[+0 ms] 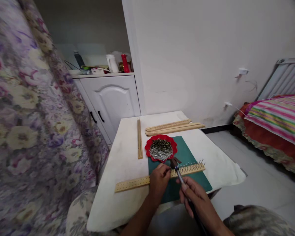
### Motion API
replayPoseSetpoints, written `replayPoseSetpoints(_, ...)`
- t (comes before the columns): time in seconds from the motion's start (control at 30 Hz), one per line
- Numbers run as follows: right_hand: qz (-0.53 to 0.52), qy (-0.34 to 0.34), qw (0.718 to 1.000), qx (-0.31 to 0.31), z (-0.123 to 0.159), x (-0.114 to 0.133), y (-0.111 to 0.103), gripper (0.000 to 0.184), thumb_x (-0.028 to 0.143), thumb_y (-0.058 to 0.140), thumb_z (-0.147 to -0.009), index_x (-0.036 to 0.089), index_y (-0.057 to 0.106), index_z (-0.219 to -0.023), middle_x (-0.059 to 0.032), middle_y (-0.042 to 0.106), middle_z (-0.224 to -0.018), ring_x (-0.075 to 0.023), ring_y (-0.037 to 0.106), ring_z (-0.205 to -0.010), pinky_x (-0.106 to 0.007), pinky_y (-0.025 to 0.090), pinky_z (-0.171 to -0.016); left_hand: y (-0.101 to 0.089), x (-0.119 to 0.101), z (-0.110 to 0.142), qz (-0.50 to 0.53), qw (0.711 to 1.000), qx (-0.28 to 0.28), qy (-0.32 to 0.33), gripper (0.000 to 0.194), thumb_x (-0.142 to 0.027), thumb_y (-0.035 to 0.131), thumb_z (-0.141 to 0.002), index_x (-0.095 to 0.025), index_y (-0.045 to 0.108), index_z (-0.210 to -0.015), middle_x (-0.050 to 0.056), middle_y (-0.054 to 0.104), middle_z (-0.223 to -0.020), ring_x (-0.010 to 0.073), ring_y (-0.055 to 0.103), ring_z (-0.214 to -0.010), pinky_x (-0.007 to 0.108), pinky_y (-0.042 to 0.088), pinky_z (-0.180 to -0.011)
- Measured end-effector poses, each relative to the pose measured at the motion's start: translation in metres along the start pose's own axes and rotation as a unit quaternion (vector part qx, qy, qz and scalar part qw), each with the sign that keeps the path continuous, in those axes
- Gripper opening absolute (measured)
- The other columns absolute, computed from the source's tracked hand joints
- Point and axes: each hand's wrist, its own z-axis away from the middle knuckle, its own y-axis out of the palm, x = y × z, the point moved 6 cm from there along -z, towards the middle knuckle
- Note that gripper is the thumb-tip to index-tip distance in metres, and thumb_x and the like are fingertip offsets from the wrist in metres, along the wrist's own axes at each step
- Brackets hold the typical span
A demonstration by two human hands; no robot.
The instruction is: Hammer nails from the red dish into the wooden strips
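Note:
My right hand (193, 195) is wrapped around the handle of a hammer (180, 177), whose dark claw head is just above a perforated wooden strip (132, 184). The fingers of my left hand (159, 179) are pinched together at the middle of that strip, close beside the hammer head; what they hold is too small to make out. Several nails (194, 167) stick up from the strip's right part, while its left part shows rows of holes. Behind my hands, a red scalloped bowl (147, 147) holds a heap of loose nails (161, 152). Under bowl and strip lies a green mat (180, 146).
More wooden strips (174, 130) lie at the table's back, and a narrow pair (140, 141) lies left of the bowl. A pale cloth covers the table (110, 209). Around it are a floral curtain (46, 131), a white cabinet (115, 101) and a bed (280, 121).

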Motion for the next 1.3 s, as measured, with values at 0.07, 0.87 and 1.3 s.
replayPoseSetpoints(0.07, 0.004, 0.001, 1.0, 0.007, -0.002, 0.0, 0.002, 0.029, 0.045, 0.048, -0.09, 0.018, 0.053, -0.098, 0.0063, 0.057, -0.057, -0.0014, 0.036, -0.029, -0.015, 0.019, -0.031, 0.0, 0.001, 0.0, 0.002, 1.0, -0.002, -0.004, 0.015, -0.016, 0.05, -0.078, -0.018, 0.063, -0.072, -0.001, 0.06, -0.074, 0.0114, 0.055, -0.07, 0.02, 0.038, -0.063)
replayPoseSetpoints(0.87, 0.011, 0.021, 1.0, 0.018, -0.002, -0.012, 0.001, 0.029, 0.045, 0.047, -0.09, 0.017, 0.05, -0.098, 0.0066, 0.058, -0.058, -0.0008, 0.036, -0.027, -0.014, 0.018, -0.03, 0.002, 0.004, 0.002, -0.006, 1.0, 0.005, -0.024, 0.015, -0.014, 0.05, -0.077, -0.017, 0.056, -0.063, -0.003, 0.052, -0.066, 0.01, 0.051, -0.064, 0.021, 0.033, -0.058)
replayPoseSetpoints(1.3, -0.035, 0.006, 0.999, 0.028, 0.009, -0.018, 0.002, 0.037, 0.053, 0.051, -0.085, 0.018, 0.046, -0.096, 0.0077, 0.056, -0.056, 0.0003, 0.033, -0.025, -0.012, 0.017, -0.028, -0.016, 0.0, 0.009, -0.148, 0.986, 0.069, 0.028, 0.019, -0.02, 0.059, -0.075, -0.021, 0.062, -0.094, 0.004, 0.061, -0.096, 0.0208, 0.053, -0.092, 0.033, 0.04, -0.08)
